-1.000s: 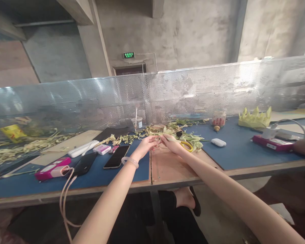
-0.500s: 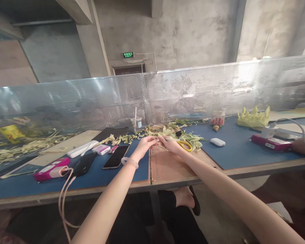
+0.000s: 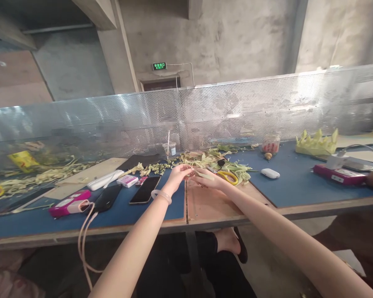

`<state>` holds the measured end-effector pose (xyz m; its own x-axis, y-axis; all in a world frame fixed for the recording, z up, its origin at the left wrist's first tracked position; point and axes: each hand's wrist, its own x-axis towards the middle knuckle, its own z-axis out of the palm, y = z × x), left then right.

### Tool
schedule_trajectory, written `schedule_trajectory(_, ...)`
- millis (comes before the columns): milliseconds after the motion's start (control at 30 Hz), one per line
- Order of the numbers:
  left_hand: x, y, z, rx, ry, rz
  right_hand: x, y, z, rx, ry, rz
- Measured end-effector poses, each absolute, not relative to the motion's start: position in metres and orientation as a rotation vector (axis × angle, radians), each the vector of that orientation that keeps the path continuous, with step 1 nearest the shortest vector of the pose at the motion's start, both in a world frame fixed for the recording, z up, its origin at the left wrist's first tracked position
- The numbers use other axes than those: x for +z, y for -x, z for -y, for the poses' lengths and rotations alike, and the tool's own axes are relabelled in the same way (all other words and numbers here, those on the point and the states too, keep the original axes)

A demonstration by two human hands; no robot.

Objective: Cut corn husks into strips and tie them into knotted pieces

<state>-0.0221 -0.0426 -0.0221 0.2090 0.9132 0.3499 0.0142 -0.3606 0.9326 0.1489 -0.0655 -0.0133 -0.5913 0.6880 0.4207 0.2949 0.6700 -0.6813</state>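
My left hand (image 3: 179, 177), with a pale bangle (image 3: 161, 196) on its wrist, meets my right hand (image 3: 207, 179) above the bare tan board (image 3: 216, 205). The fingers of both are pinched together at the tips. A pale green leaf-like strip (image 3: 206, 175) lies along my right fingers and runs toward the pinch; its exact kind is unclear. Just beyond the hands spreads a heap of pale green strips and leaves (image 3: 202, 158). Yellow scissor-like handles (image 3: 229, 178) lie right of my right hand, the rest hidden. Small curled green pieces (image 3: 157, 169) lie beyond my left hand.
Left are a phone (image 3: 145, 190), a black device (image 3: 108, 198) with a cable, and a magenta box (image 3: 69, 203). Right are a white earbud case (image 3: 270, 173), a jar (image 3: 270, 145) and a yellow-green crown-like piece (image 3: 316, 142). A perforated metal screen (image 3: 251, 109) stands behind. Others' hands show at both edges.
The view has shifted slightly left. The pale strip now shows more plainly across my right fingers, which are a little straighter. Another person's hand with a yellow loop has appeared at the left edge.
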Motion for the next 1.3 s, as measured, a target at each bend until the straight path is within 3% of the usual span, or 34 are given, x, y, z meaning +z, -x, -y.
schedule_trajectory(133, -0.022, 0.023, 0.042, 1.321, -1.53, -0.894, -0.013, -0.15, 0.069, 0.953, 0.734, 2.198)
schedule_trajectory(400, -0.02, 0.025, 0.035, 1.517, -1.255, -0.875, -0.015, -0.141, 0.072, 0.925, 1.075, 2.153)
schedule_trajectory(533, -0.018, 0.026, 0.033, 1.493, -1.081, -0.725, -0.015, -0.138, 0.085, 1.239, 0.934, 2.056)
schedule_trajectory(700, -0.016, 0.026, 0.036, 1.329, -1.067, -0.683, -0.014, -0.139, 0.083, 1.223, 1.004, 1.986)
schedule_trajectory(833, -0.017, 0.027, 0.037, 1.311, -1.101, -0.72, -0.014, -0.142, 0.081, 1.395, 0.831, 2.051)
schedule_trajectory(1067, -0.02, 0.027, 0.036, 1.347, -1.206, -0.776, -0.009, -0.138, 0.101, 1.63, 0.557, 1.569)
schedule_trajectory(1300, -0.018, 0.023, 0.045, 1.416, -1.459, -0.93, -0.002, -0.137, 0.095, 1.316, 0.929, 1.58)
